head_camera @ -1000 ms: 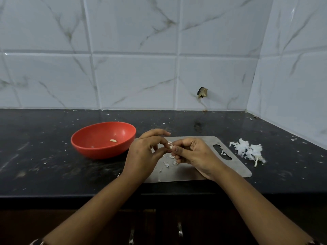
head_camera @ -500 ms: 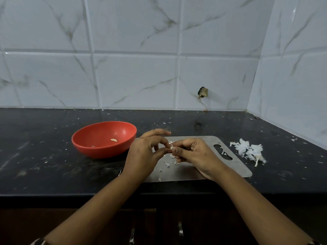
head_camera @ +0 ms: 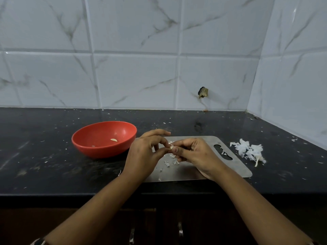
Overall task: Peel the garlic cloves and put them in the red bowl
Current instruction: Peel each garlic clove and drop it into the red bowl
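Left hand (head_camera: pixel 143 156) and right hand (head_camera: pixel 196 154) pinch a clove (head_camera: pixel 171 147) (red bowl (head_camera: pixel 99 152) nearby).

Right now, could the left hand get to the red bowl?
Probably yes: the left hand is just beside the red bowl, nothing lies between them, though it is pinching a garlic clove.

Garlic clove (head_camera: pixel 171 147) a little more exposed than before, right hand (head_camera: pixel 196 154) thumb edged forward over it
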Demonstrator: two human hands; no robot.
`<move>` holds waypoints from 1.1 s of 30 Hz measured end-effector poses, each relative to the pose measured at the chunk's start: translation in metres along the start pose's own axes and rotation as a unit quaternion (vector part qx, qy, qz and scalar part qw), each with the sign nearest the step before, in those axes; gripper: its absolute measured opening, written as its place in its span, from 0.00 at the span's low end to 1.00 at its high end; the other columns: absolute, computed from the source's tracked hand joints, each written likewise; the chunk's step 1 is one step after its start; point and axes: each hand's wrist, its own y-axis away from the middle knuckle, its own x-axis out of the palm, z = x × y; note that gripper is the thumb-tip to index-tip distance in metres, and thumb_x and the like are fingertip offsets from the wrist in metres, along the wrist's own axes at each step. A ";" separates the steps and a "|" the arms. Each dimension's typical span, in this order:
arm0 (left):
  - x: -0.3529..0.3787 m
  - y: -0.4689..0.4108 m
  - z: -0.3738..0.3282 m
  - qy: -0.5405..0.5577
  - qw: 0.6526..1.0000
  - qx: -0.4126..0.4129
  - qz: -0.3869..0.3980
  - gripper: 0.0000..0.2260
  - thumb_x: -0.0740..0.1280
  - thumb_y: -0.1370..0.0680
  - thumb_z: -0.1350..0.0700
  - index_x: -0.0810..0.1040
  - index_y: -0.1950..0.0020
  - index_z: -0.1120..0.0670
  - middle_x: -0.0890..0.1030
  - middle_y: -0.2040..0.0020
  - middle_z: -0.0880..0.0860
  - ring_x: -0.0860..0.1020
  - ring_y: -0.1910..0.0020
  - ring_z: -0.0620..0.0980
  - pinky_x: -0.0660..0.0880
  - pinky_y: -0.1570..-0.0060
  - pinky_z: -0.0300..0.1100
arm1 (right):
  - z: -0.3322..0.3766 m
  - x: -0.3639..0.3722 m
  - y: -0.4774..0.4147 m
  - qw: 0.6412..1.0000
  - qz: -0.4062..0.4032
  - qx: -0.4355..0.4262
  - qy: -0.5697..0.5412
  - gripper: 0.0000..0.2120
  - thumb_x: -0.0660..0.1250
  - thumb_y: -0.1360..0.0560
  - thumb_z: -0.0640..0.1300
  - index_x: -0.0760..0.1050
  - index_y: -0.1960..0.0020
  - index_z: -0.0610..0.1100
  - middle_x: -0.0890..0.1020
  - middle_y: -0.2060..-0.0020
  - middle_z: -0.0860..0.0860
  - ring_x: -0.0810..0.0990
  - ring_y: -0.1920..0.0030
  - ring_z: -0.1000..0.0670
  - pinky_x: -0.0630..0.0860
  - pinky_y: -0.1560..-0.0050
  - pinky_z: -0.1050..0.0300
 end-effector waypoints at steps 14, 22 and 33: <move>0.004 0.000 0.005 -0.019 0.999 0.026 0.017 0.05 0.75 0.29 0.59 0.80 0.59 0.52 0.76 0.50 0.36 0.76 0.63 0.47 0.73 0.64 0.37 | -0.001 0.002 -0.003 0.999 -0.023 -0.014 -0.022 0.11 0.72 0.33 0.44 0.82 0.51 0.43 0.82 0.64 0.48 0.79 0.64 0.54 0.77 0.62 0.63; 0.004 0.001 0.006 -0.009 0.999 -0.029 0.015 0.04 0.75 0.29 0.58 0.81 0.58 0.51 0.82 0.59 0.41 0.77 0.68 0.46 0.75 0.65 0.39 | 0.000 -0.001 -0.004 0.998 -0.044 -0.028 -0.038 0.10 0.74 0.33 0.40 0.78 0.53 0.41 0.82 0.64 0.48 0.80 0.62 0.53 0.78 0.60 0.62; 0.003 0.001 0.006 0.013 0.998 -0.039 0.056 0.05 0.71 0.24 0.57 0.84 0.50 0.50 0.84 0.61 0.45 0.79 0.68 0.40 0.76 0.64 0.36 | -0.002 -0.001 -0.004 0.999 -0.035 -0.030 -0.023 0.05 0.71 0.27 0.35 0.78 0.52 0.41 0.80 0.67 0.49 0.78 0.65 0.55 0.78 0.60 0.61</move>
